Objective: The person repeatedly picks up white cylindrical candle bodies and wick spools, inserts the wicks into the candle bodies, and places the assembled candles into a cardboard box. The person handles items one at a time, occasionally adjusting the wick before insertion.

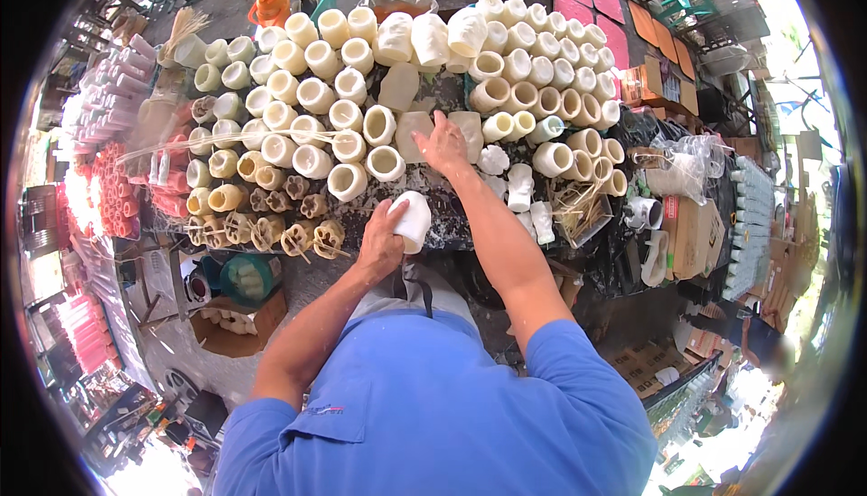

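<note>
Near the table's front edge, my left hand (381,241) is closed round a white rounded cup (413,222), tilted so that its smooth side faces up. Further in, my right hand (442,145) reaches over the table with thumb and forefinger spread. Its fingertips are at the pale flat pieces; one flat piece (414,126) is by the thumb and another (469,126) shows beyond the hand. I cannot tell whether the fingers press on them. A further pale piece (398,86) lies behind. Left of my hands stand rows of cream hollow cups (315,96), wax-like, mouths facing me.
More cream cups (545,71) fill the right side. Several brown-edged cups (297,236) line the front left. Small white moulded pieces (520,184) and a box of straw-like sticks (582,216) lie right. A cardboard box (239,329) stands on the floor. Another person (768,338) is far right.
</note>
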Motion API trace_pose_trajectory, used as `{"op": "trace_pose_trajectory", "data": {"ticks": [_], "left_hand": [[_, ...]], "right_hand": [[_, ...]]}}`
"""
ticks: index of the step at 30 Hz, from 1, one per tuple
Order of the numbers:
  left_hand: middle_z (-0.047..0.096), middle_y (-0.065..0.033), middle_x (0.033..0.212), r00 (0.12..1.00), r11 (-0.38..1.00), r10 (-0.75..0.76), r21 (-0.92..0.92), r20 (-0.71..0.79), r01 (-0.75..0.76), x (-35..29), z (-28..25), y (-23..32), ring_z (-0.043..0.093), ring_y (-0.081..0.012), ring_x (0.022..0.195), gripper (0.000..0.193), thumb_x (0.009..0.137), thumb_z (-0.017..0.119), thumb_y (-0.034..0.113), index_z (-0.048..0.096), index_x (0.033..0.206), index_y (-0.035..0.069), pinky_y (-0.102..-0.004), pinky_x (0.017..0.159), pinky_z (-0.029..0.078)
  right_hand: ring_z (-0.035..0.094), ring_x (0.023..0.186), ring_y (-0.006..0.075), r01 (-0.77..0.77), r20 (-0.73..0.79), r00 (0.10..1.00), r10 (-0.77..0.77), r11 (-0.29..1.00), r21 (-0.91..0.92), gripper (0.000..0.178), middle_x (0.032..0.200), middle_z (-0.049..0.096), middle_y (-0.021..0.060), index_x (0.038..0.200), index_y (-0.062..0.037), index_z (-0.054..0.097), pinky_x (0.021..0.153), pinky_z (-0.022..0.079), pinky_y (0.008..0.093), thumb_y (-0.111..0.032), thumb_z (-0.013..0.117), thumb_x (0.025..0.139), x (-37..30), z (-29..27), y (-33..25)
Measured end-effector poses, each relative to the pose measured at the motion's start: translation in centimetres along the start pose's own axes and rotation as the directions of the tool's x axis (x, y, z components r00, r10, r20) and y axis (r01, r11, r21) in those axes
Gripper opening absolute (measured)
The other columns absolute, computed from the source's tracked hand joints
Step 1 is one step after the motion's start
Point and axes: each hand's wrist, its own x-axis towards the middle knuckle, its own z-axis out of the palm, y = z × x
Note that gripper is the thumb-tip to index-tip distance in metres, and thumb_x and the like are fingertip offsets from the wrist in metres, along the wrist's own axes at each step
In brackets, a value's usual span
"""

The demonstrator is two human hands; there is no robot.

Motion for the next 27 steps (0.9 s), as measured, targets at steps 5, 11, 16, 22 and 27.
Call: {"op": "trace_pose_trajectory", "data": {"ticks": [5, 11, 16, 22, 27], "left_hand": [[0.050, -0.0325, 0.151, 0.997, 0.989, 0.034, -0.147, 0.073, -0.023, -0.3, -2.2, 0.8, 0.054, -0.0493, 0.136, 0.068, 0.078, 0.051, -0.001, 0.062, 0.144, 0.005, -0.0466, 0.118, 0.042], [0.053, -0.0290, 0.153, 0.990, 0.981, -0.013, -0.188, 0.141, 0.039, -0.6, -4.2, 1.0, 0.055, -0.0465, 0.138, 0.072, 0.075, 0.049, -0.007, 0.066, 0.143, 0.009, -0.0424, 0.119, 0.042], [0.051, -0.0300, 0.153, 0.989, 0.986, 0.019, -0.165, 0.150, 0.006, -0.3, -4.4, 0.6, 0.057, -0.0483, 0.134, 0.072, 0.075, 0.052, -0.002, 0.064, 0.145, 0.011, -0.0458, 0.117, 0.045], [0.051, -0.0301, 0.153, 0.989, 0.981, -0.004, -0.190, 0.146, 0.032, 0.2, -5.4, 1.5, 0.056, -0.0472, 0.136, 0.069, 0.079, 0.054, -0.005, 0.066, 0.144, 0.014, -0.0461, 0.117, 0.045], [0.042, -0.0313, 0.158, 0.994, 0.979, 0.068, -0.198, 0.083, -0.051, 1.8, -6.2, 3.2, 0.046, -0.0484, 0.145, 0.066, 0.081, 0.058, -0.007, 0.066, 0.144, 0.012, -0.0452, 0.120, 0.041]], "right_hand": [[0.066, 0.118, 0.0470, -0.214, 0.264, 0.939, 0.220, 0.975, -0.050, 0.054, 0.129, 0.068, 0.0290, 0.121, 0.0029, 0.066, 0.103, 0.052, 0.0514, -0.038, 0.079, 0.089, 4.3, 1.2, 0.2], [0.067, 0.115, 0.0481, -0.236, 0.003, 0.972, 0.236, 0.971, -0.046, 0.043, 0.117, 0.072, 0.0290, 0.114, 0.0011, 0.069, 0.100, 0.052, 0.0539, -0.035, 0.075, 0.092, 6.8, -1.8, 2.4], [0.070, 0.109, 0.0451, -0.233, 0.027, 0.972, 0.233, 0.972, -0.024, 0.039, 0.115, 0.073, 0.0284, 0.112, 0.0026, 0.072, 0.095, 0.055, 0.0516, -0.031, 0.073, 0.093, 13.3, 0.3, 3.2], [0.074, 0.094, 0.0279, -0.284, 0.201, 0.953, 0.229, 0.905, 0.316, 0.032, 0.104, 0.077, 0.0172, 0.117, 0.0013, 0.075, 0.081, 0.057, 0.0437, -0.019, 0.074, 0.092, 16.0, 3.0, 5.1], [0.073, 0.098, 0.0281, -0.172, -0.038, 0.981, 0.189, 0.946, 0.274, 0.041, 0.103, 0.077, 0.0203, 0.113, 0.0028, 0.075, 0.082, 0.057, 0.0423, -0.034, 0.077, 0.094, 11.8, 0.4, 2.6]]}}
